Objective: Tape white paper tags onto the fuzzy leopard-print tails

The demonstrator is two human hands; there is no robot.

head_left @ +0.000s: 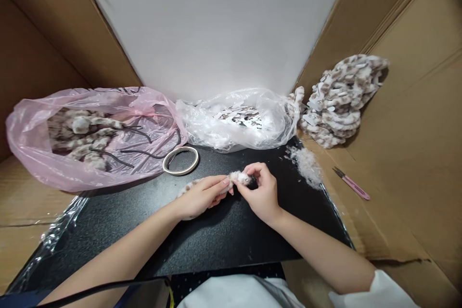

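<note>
A slim, spotted plush piece in white and brown lies across both hands above the black tabletop. My left hand is closed around its middle, and the left part of the plush shows behind that hand. At the right end, where white fluff and a small dark spot show, my right hand pinches with thumb and fingers. The fingers cover part of this end, so its exact shape is hidden.
A pink bag holds plush pieces with dark cords. Beside it are a tape roll and a clear bag of cut pieces. Right are a plush pile, loose fluff and pink-handled snips. Cardboard walls flank the table.
</note>
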